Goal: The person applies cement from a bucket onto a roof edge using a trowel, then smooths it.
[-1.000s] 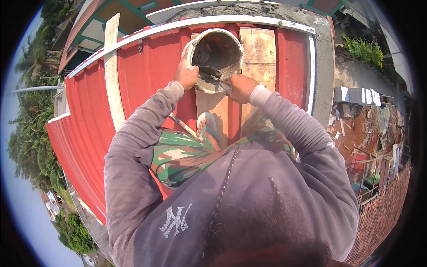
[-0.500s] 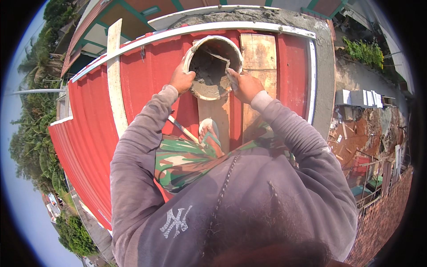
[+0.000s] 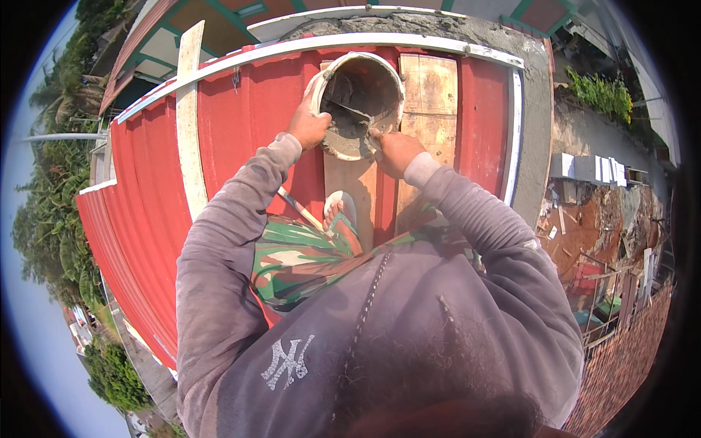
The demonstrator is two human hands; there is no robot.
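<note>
A round, mortar-crusted bucket [image 3: 378, 71] is tilted with its mouth toward me, above wooden boards on the red roof. My left hand [image 3: 309, 125] grips its left rim, thumb inside. Closed around the handle of a trowel [image 3: 349, 106], my right hand [image 3: 396, 152] is at the near right of the rim. The trowel's blade reaches into the bucket and is smeared with grey. Wet grey mortar [image 3: 343, 137] lies along the bucket's near inner side. My fingers hide most of the trowel handle.
Wooden boards [image 3: 429, 95] lie on the red corrugated roof [image 3: 255, 117]. A pale plank [image 3: 188, 139] crosses it at left. White edging [image 3: 343, 41] borders the far side, with rough mortar beyond. A stick [image 3: 298, 207] lies near my sandalled foot [image 3: 340, 208]. Ground lies far below at right.
My right hand has moved slightly nearer to me, and the trowel has shifted down toward the bucket's near side. My left hand keeps its grip on the rim.
</note>
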